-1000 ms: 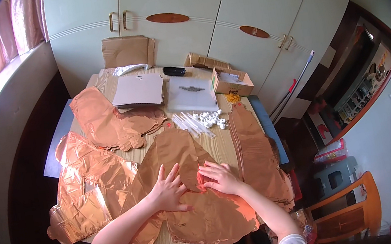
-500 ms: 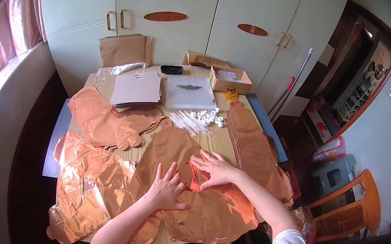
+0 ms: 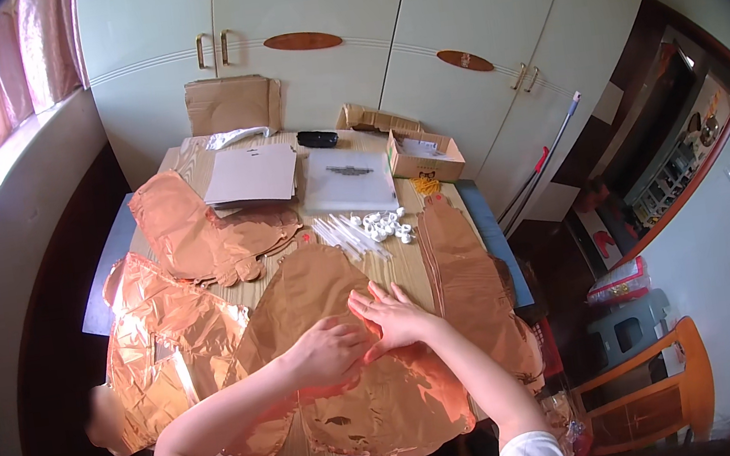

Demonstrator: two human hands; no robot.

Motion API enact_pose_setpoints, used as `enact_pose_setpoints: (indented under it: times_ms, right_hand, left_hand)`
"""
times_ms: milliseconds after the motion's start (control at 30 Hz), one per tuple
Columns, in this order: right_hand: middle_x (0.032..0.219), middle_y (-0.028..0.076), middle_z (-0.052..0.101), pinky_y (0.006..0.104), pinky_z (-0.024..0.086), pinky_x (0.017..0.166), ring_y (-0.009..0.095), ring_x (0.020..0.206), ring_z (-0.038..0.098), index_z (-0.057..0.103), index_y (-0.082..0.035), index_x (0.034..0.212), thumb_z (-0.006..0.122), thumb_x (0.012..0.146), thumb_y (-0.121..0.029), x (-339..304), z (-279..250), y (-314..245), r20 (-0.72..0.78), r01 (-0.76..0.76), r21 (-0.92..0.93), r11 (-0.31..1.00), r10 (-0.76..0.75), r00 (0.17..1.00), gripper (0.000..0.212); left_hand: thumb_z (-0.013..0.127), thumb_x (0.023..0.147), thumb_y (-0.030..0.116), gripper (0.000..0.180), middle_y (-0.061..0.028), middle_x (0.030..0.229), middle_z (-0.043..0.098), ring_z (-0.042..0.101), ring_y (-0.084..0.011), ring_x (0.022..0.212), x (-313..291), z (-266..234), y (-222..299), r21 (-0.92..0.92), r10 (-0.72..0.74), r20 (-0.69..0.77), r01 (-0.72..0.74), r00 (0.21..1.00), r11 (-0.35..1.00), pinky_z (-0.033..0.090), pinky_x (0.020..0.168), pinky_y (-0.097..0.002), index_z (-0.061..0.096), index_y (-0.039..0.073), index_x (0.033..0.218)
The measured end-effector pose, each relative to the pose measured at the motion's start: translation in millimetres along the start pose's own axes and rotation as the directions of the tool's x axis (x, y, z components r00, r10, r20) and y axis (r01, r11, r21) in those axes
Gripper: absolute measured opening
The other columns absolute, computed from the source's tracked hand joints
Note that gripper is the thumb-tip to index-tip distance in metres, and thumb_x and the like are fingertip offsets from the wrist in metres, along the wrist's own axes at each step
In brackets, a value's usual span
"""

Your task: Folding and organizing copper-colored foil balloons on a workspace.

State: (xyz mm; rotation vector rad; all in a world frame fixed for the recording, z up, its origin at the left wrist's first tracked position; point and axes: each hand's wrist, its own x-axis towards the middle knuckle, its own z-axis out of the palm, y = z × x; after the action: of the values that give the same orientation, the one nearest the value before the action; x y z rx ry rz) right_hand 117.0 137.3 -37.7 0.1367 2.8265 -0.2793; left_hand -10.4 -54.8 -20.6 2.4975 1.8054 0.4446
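Touching copper foil (image 3: 379,405), box (image 3: 422,168) holding pale items (image 3: 421,147)

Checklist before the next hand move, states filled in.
1. Bare right hand over the large copper-coloured foil piece, fingers spread: ok.
2. Bare left hand gripping foil: cannot tell; fingers curled, tips hidden.
3. That foil piece wholly on the pale wood-grain table: not ok, a lobe overhangs the near edge.
4. Slim translucent white plastic sticks clear of both hands: ok.
5. Small white plastic cups clear of both hands: ok, beside the sticks.
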Motion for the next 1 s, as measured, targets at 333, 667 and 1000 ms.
enact_pose_setpoints:
  times_ms: [333, 667, 1000]
  right_hand:
    - [0.161, 0.015, 0.016, 0.0552, 0.0, 0.119, 0.034, 0.15, 0.004, 0.0, -0.009, 0.156, 0.078, 0.057, -0.069, -0.3, 3.7, 0.1, -0.023, -0.043, 0.08, 0.996, 0.045, 0.999, 0.139]
    - [0.16, 0.012, 0.02, 0.0569, 0.007, 0.118, 0.034, 0.149, 0.007, 0.01, -0.01, 0.155, 0.073, 0.067, -0.066, -13.5, 9.7, -6.5, -0.215, 0.003, -0.047, 0.999, -0.013, 0.977, 0.122]
    - [0.142, 0.004, 0.053, 0.0568, 0.021, 0.115, 0.028, 0.14, 0.038, 0.06, -0.011, 0.13, 0.058, 0.092, -0.042, -57.1, 44.5, -30.5, -0.387, 0.132, -0.073, 0.989, -0.15, 0.91, 0.049]
  left_hand:
    - [0.059, 0.087, 0.042, 0.047, -0.002, 0.133, 0.059, 0.053, -0.0211, 0.122, 15.7, 24.8, -27.1, 0.088, -0.126, 0.022, 0.124, 0.992, 0.988, 0.036, 0.104, -0.0463, 0.062, 0.014, 0.125]
    - [0.052, 0.087, 0.064, 0.08, -0.0086, 0.149, 0.042, 0.034, -0.0227, 0.141, 15.9, 33.9, -40.4, 0.138, -0.188, 0.082, 0.176, 0.979, 0.975, 0.018, 0.118, -0.0504, 0.045, 0.008, 0.143]
    - [0.048, 0.089, 0.065, 0.088, -0.0105, 0.157, 0.029, 0.023, -0.0246, 0.147, 13.6, 32.9, -36.8, 0.054, -0.231, 0.153, 0.225, 0.961, 0.973, 0.013, 0.119, -0.0517, 0.029, 0.004, 0.151]
